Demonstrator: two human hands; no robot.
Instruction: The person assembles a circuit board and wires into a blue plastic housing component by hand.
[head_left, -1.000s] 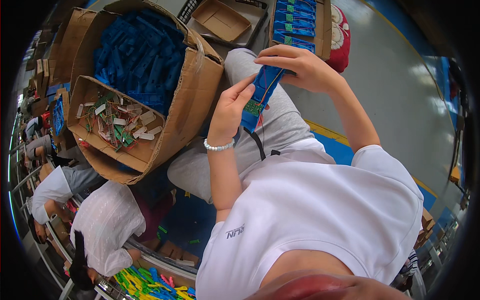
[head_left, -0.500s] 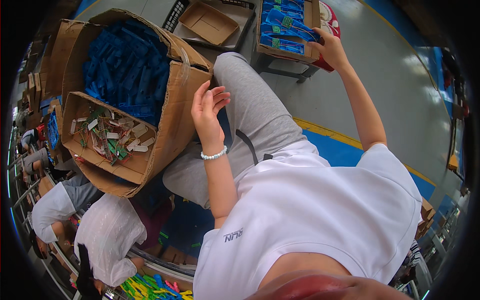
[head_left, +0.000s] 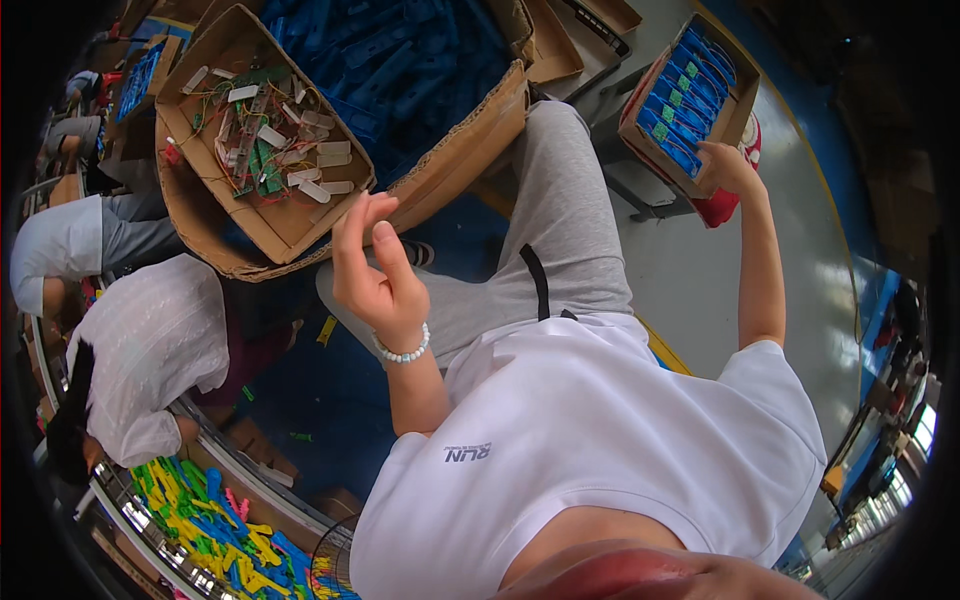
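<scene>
Grey floor lay right of centre. Left hand: open, empty. Right hand, at upper-right box: grip could not be told; snagging could have detached wires.

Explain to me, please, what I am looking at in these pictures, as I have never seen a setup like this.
There is no machine here: a person works with two bare hands. The view comes from a wide fisheye camera on their head, looking down, so straight edges bend near the rim.

The left hand is raised with its fingers loosely curled, and nothing shows in it. Near it, a small carton holds wires, green boards and white pieces; beyond is a large carton of blue plastic parts.

The right hand is at the near corner of a cardboard box where blue pieces with green boards lie in a row. Whether it grips one is unclear.
</scene>
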